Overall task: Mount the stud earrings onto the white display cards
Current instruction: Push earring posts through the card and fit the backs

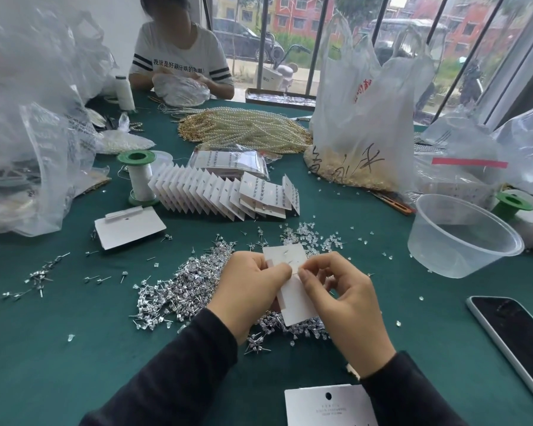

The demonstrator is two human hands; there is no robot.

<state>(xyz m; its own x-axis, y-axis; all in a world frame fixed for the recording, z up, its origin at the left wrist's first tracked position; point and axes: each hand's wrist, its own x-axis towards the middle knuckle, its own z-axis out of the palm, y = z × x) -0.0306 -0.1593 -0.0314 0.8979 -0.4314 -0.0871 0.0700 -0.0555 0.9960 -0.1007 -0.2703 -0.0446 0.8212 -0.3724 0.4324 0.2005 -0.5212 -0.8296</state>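
Holding the display card (296, 299) mid-tabletop, with the stud pile (179, 290) at nine o'clock. My left hand (250, 290) grips the card's edge, and my right hand (345, 305) fingers (314, 272) pinch what I take for a stud (288, 264) against it. Next comes a straight push through. The tub (462, 238) at three o'clock looks empty, and the bag (360, 124) at one o'clock holds pale beads.

Single head view: wide-angle, looks forward and down, close over green table (74, 348), window beyond.
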